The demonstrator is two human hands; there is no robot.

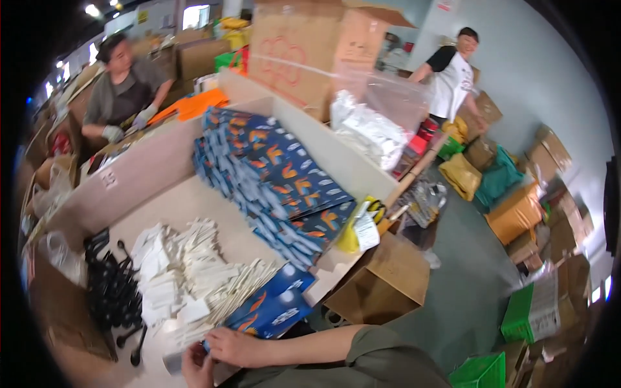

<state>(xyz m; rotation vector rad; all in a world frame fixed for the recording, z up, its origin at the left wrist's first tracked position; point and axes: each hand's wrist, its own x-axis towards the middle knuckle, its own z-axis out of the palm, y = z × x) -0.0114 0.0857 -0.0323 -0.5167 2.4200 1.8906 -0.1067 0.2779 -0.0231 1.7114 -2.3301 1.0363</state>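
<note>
My left hand [196,367] and my right hand [234,347] meet at the near edge of the tray-like table, fingers closed. A tiny bit of blue shows between them; what they hold is mostly hidden. Just beyond my right hand lies a blue printed packet [275,305] with orange patterns. A loose heap of white flat strips and slips [187,271] spreads past my hands. To its left are black spoon-like pieces [115,291] with long handles and rounded ends. Farther back, many similar blue packets [278,174] lie overlapped in rows.
Pale raised walls [136,161] border the work surface. An open cardboard box [381,284] stands at its right side, below a yellow packet [359,226]. Another person [123,90] works at the far left; one more [453,77] stands at the back right. Parcels [517,213] line the right wall.
</note>
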